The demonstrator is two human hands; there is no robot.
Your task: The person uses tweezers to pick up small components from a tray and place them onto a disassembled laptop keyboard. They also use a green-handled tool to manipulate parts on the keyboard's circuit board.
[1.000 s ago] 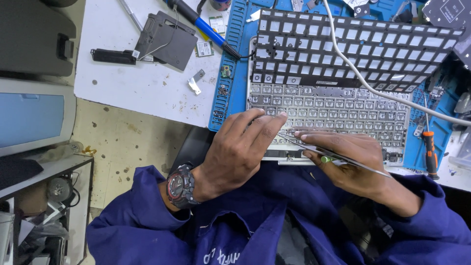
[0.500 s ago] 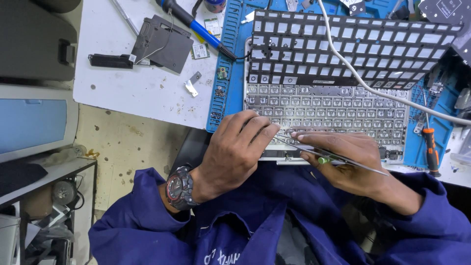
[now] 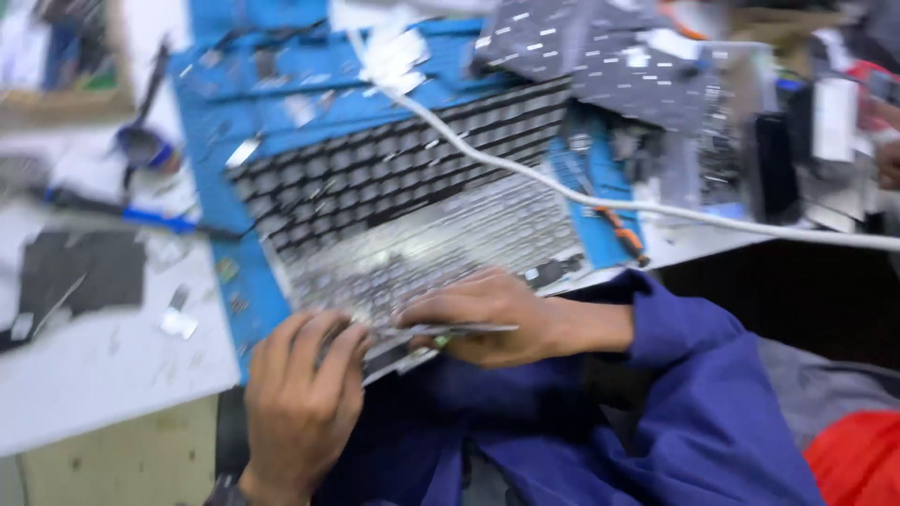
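Frame heavily motion-blurred. No package, sign or screen can be made out; any labels on the parts are too smeared to tell apart.

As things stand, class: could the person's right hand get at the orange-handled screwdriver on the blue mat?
Probably yes. The right hand rests on the keyboard, and the orange-handled screwdriver lies just beyond it with nothing between them, though that hand grips tweezers.

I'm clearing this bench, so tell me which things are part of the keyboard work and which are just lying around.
In use: left hand, right hand, tweezers, grey keyboard.
Lying about: dark keyboard, white cable, orange screwdriver, blue-handled tool.
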